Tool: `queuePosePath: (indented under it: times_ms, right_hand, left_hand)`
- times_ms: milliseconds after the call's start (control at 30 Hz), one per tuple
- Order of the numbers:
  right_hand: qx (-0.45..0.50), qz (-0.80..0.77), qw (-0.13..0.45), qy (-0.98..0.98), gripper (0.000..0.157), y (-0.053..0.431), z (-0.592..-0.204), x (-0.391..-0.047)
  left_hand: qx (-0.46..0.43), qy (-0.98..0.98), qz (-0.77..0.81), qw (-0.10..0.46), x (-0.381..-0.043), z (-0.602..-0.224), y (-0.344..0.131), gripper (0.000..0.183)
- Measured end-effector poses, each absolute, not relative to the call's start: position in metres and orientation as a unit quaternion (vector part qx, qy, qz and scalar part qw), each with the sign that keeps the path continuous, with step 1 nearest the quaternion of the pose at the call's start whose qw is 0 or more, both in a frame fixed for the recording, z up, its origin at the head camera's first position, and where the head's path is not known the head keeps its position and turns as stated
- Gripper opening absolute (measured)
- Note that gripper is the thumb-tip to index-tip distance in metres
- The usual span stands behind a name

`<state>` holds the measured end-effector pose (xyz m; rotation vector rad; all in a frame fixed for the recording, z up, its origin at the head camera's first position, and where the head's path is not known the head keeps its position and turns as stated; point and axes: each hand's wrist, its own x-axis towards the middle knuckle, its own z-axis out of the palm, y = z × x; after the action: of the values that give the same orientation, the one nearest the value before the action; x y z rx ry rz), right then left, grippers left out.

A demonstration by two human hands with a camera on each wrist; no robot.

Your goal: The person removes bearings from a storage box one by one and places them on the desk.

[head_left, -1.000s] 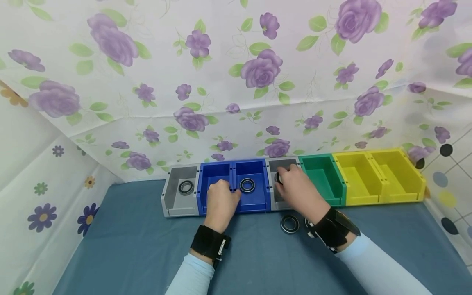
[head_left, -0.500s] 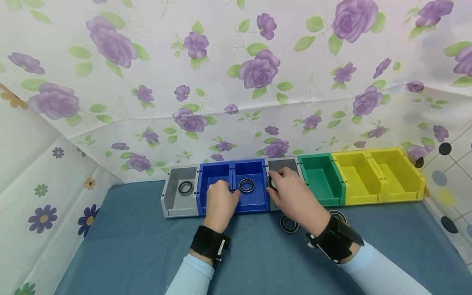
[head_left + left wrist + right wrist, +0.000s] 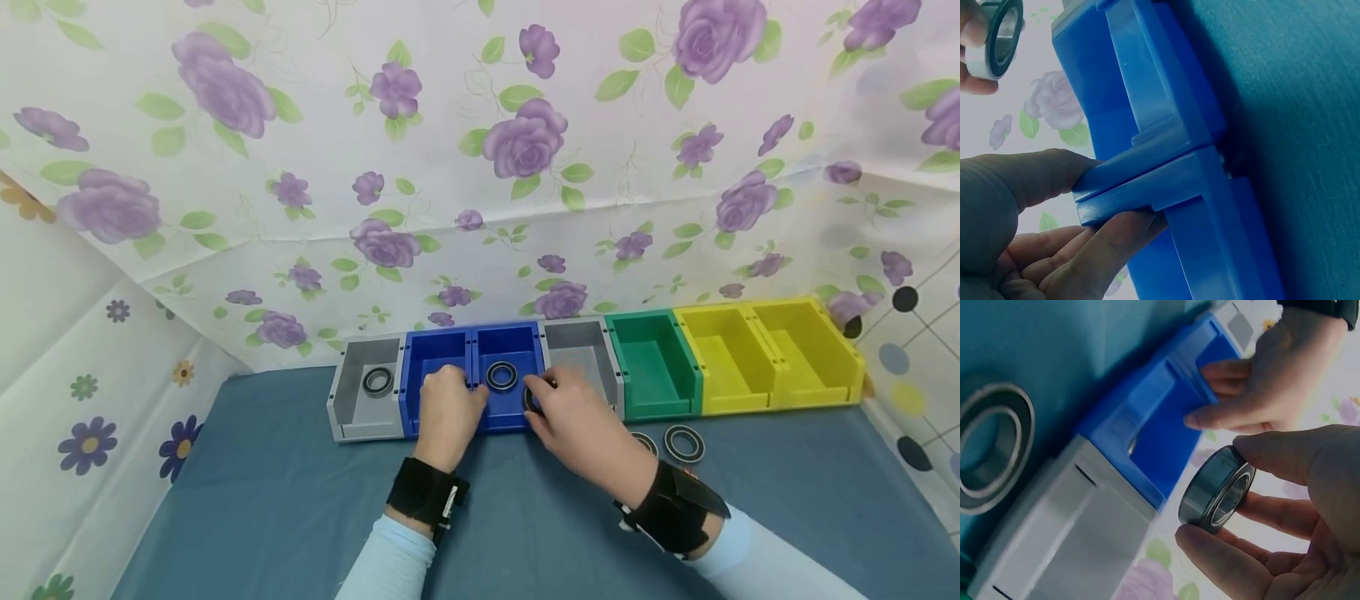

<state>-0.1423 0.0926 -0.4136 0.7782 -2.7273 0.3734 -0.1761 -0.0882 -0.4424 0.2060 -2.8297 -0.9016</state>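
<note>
My left hand [image 3: 450, 417] pinches the shared wall between two blue bins, thumb on one side and fingers on the other. The left wrist view shows that grip on the blue wall [image 3: 1129, 181] up close. A ball bearing [image 3: 1207, 490] with a dark seal is held by my right hand [image 3: 588, 421] between thumb and fingers. In the head view that hand is over the front right of the right blue bin [image 3: 510, 337]. Inside that bin lies another bearing [image 3: 502, 389]. A further bearing [image 3: 378, 395] lies in the left grey bin [image 3: 367, 431]. The left blue bin's front is hidden by my left hand.
Right of the blue bins stand a grey bin [image 3: 576, 333], a green bin [image 3: 652, 350] and two yellow bins [image 3: 720, 358]. Two loose bearings show on the blue cloth: one [image 3: 684, 462] whole, one [image 3: 654, 443] partly behind my right wrist. A flowered sheet [image 3: 450, 183] hangs behind.
My right hand has moved left and nearer with its bearing, from the second grey bin to the right blue bin, now covering a loose bearing on the cloth. My left hand stays put.
</note>
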Motion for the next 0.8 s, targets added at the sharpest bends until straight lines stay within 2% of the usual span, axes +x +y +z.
queuePosePath:
  times_ms: [800]
  right_hand:
    - [0.321,0.087,0.041,-0.942,0.035,0.076,-0.458,-0.126]
  left_hand:
    - [0.066,-0.946,-0.304,0.092,-0.175,-0.443,-0.088,0.033]
